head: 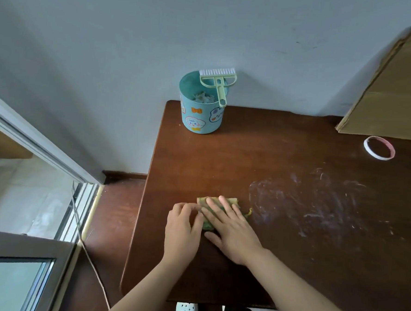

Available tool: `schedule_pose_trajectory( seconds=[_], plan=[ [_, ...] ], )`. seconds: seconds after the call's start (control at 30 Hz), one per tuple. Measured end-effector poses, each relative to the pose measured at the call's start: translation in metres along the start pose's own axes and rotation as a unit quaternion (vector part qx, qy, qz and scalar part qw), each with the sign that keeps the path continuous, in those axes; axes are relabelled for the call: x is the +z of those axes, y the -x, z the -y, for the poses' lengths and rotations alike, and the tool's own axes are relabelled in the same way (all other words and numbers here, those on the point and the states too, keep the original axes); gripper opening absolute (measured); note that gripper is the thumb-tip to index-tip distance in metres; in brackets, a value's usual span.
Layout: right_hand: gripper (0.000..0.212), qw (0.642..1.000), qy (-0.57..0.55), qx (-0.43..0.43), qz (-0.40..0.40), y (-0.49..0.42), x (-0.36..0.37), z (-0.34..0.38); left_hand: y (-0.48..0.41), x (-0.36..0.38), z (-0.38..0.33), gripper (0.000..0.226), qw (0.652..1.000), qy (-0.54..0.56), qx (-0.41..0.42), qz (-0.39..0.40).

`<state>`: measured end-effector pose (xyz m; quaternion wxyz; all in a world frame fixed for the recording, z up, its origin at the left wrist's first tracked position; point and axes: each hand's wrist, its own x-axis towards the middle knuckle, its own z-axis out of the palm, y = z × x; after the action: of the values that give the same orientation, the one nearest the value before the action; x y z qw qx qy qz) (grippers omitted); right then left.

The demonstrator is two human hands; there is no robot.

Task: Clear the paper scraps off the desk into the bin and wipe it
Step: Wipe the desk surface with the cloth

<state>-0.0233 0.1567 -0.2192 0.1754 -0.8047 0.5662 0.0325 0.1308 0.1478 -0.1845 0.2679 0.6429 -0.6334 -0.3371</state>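
A small yellow-green cloth (241,209) lies folded on the dark brown desk (283,160) near its front left part. My right hand (228,231) lies flat on the cloth with straight fingers and covers most of it. My left hand (183,228) rests on the desk beside it, its curled fingertips touching the cloth's left edge. A teal bin (202,116) with cartoon stickers stands at the desk's far left corner, with paper scraps (202,98) inside. A light green brush (217,80) lies across the bin's rim.
Whitish smears (317,205) mark the desk to the right of the cloth. A roll of tape (379,148) lies at the far right, in front of a leaning cardboard sheet (396,95). To the left are the desk's edge, the floor, a cord (82,232) and a sliding door frame.
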Motion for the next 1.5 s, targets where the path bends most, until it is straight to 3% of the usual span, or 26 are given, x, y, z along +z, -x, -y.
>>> schedule_pose_trajectory(
  seconds=[0.13, 0.23, 0.3, 0.43, 0.53, 0.83, 0.93, 1.1, 1.17, 1.37, 1.5],
  plan=[
    [0.063, 0.99, 0.015, 0.139, 0.006, -0.012, -0.019, -0.056, 0.003, 0.01, -0.007, 0.017, 1.0, -0.011, 0.012, 0.026],
    [0.064, 0.982, -0.003, 0.19, 0.006, -0.031, -0.024, -0.059, 0.004, 0.01, -0.006, 0.018, 1.0, -0.013, -0.002, 0.023],
    [0.066, 0.984, -0.015, 0.18, 0.001, -0.032, -0.019, -0.042, 0.005, 0.011, -0.005, 0.019, 1.0, -0.015, -0.004, 0.016],
    [0.067, 0.998, -0.013, 0.059, -0.02, 0.005, 0.001, -0.01, 0.007, 0.017, -0.01, 0.019, 1.0, -0.019, 0.007, 0.024],
    [0.063, 0.999, -0.006, 0.04, -0.022, 0.032, 0.007, -0.021, 0.007, 0.028, -0.022, 0.02, 0.999, -0.021, 0.019, 0.047],
    [0.064, 0.958, -0.023, 0.284, -0.027, 0.021, -0.02, -0.116, 0.003, 0.045, -0.039, 0.022, 0.997, -0.039, 0.032, 0.064],
    [0.067, 0.964, -0.031, 0.262, -0.023, 0.002, -0.024, -0.098, 0.002, 0.048, -0.04, 0.021, 0.998, -0.038, 0.022, 0.045],
    [0.067, 0.997, -0.017, 0.076, -0.018, 0.016, -0.013, -0.071, -0.009, 0.071, -0.058, 0.02, 0.999, -0.039, 0.01, 0.035],
    [0.064, 0.999, -0.01, 0.043, -0.018, 0.026, -0.01, -0.081, -0.013, 0.079, -0.066, 0.019, 0.999, -0.035, 0.005, 0.035],
    [0.064, 0.989, 0.024, 0.145, -0.03, 0.021, -0.027, -0.147, -0.016, 0.096, -0.078, 0.021, 0.998, -0.041, -0.006, 0.041],
    [0.066, 0.975, -0.008, 0.223, -0.02, -0.003, -0.036, -0.152, -0.01, 0.093, -0.075, 0.022, 0.998, -0.042, -0.009, 0.042]
  ],
)
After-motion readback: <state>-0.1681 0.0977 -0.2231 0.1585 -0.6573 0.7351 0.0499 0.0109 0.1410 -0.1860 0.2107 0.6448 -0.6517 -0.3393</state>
